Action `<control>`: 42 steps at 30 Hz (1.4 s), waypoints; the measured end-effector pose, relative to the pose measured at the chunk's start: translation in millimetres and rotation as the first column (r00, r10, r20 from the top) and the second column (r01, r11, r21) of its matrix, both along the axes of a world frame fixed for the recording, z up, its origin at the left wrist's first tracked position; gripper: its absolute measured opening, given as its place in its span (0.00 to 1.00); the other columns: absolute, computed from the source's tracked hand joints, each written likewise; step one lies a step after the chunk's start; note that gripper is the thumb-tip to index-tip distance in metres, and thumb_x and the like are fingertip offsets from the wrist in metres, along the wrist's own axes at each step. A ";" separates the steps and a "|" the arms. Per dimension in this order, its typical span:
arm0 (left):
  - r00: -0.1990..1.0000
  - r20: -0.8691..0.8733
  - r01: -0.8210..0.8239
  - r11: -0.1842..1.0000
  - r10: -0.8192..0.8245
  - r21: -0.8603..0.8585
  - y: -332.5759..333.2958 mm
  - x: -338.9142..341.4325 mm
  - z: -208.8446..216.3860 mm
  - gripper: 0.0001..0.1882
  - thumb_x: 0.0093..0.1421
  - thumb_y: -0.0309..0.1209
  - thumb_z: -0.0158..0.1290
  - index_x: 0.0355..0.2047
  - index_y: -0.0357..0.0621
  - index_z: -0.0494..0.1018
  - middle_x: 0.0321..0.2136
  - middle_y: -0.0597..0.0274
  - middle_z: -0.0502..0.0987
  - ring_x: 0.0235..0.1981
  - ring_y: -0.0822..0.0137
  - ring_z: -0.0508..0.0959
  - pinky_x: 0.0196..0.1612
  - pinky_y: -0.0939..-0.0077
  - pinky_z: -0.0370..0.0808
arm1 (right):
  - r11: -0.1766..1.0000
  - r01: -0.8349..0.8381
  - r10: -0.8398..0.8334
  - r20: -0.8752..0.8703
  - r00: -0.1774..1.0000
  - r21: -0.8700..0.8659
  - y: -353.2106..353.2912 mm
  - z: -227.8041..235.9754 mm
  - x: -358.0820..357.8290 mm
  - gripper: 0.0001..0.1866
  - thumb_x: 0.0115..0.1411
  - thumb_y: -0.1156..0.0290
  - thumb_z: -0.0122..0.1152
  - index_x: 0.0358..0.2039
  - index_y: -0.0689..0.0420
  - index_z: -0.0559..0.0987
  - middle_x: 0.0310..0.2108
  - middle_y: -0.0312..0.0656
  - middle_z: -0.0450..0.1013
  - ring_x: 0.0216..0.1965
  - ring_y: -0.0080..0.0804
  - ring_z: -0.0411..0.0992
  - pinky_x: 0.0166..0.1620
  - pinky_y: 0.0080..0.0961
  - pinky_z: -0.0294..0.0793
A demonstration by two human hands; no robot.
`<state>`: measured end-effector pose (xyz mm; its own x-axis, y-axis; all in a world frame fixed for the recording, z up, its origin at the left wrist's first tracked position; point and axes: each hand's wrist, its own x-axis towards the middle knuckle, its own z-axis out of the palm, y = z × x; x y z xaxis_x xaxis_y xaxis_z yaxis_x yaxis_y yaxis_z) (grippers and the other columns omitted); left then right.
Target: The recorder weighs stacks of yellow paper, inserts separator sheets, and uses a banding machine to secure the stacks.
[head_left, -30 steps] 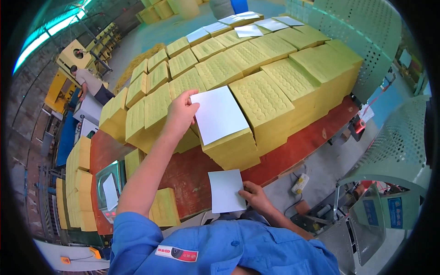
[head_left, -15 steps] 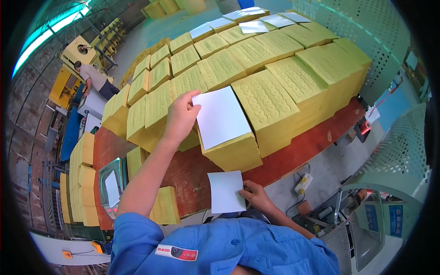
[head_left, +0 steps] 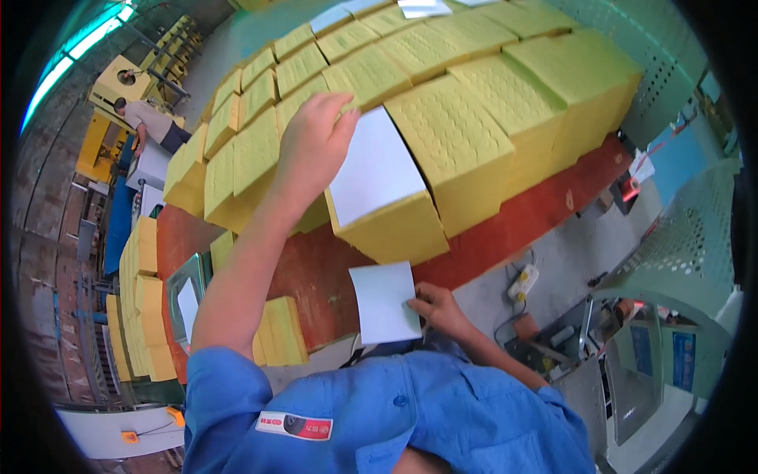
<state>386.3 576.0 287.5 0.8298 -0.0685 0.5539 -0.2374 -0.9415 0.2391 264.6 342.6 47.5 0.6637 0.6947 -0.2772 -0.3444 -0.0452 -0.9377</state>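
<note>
A white sheet of paper (head_left: 377, 170) lies on top of a stack of yellow paper (head_left: 395, 231) at the near edge of the stacks. My left hand (head_left: 312, 150) is raised over the sheet's upper left corner, thumb and fingers apart, holding nothing. Closer to my body, my right hand (head_left: 440, 310) pinches the right edge of a second white sheet (head_left: 384, 304). That sheet hangs in front of the table, slightly curved. Rows of yellow paper stacks (head_left: 454, 130) with a pressed ring pattern spread beyond my hands.
The stacks stand on a red table (head_left: 332, 276). To the left are a green-rimmed glass-like tray (head_left: 189, 284) and more yellow paper (head_left: 146, 316). Green perforated metal (head_left: 679, 261) curves at the right, near a power strip (head_left: 523, 282). A person (head_left: 150, 122) bends over at far left.
My left hand has let go of the white sheet on the stack and lifted away from its corner. The right hand still holds its sheet. The whole view has shifted a little.
</note>
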 end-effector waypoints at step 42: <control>0.757 -0.321 0.265 0.716 -0.570 -0.646 -30.5 -183.8 -88.0 0.21 0.70 0.41 0.40 0.52 0.36 0.67 0.46 0.54 0.73 0.45 0.64 0.75 0.49 0.68 0.71 | 0.369 0.893 -0.644 -0.622 0.445 0.257 -57.9 41.8 -187.9 0.19 0.51 0.78 0.51 0.44 0.65 0.76 0.37 0.42 0.75 0.41 0.33 0.73 0.46 0.29 0.71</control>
<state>202.5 545.5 199.5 0.9408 -0.2980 0.1613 -0.2859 -0.4422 0.8501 76.7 284.7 89.3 0.8981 0.0143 -0.4396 -0.2536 0.8334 -0.4910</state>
